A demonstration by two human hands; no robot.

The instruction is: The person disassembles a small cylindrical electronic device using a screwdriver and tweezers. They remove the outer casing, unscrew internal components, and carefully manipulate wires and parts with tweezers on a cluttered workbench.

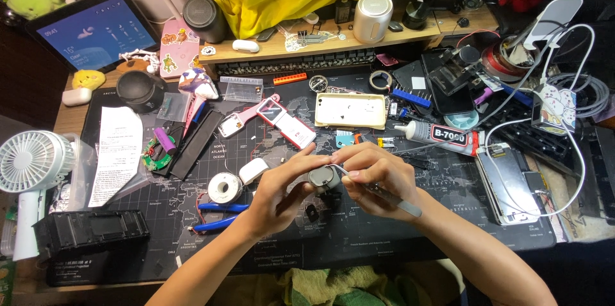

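Gripping a small grey rounded part [325, 178], the left hand [282, 184] has thumb and fingers closed around its left side, above the middle of the dark map-printed desk mat [397, 229], toward its front edge. The right hand [375, 175] is clamped on thin metal tweezers [384, 192]; their curved tip touches the part's top, and the shiny handle trails toward the right forearm. Small black pieces [328, 202] lie on the mat just under the part. Blue-handled pliers [221, 214] rest near the left wrist, with a round solder spool [225, 187] beside them. A cream phone case [350, 111] lies toward the mat's back edge and a white glue tube [439, 136] toward its right side. A white fan [32, 162] stands at the table's left edge.
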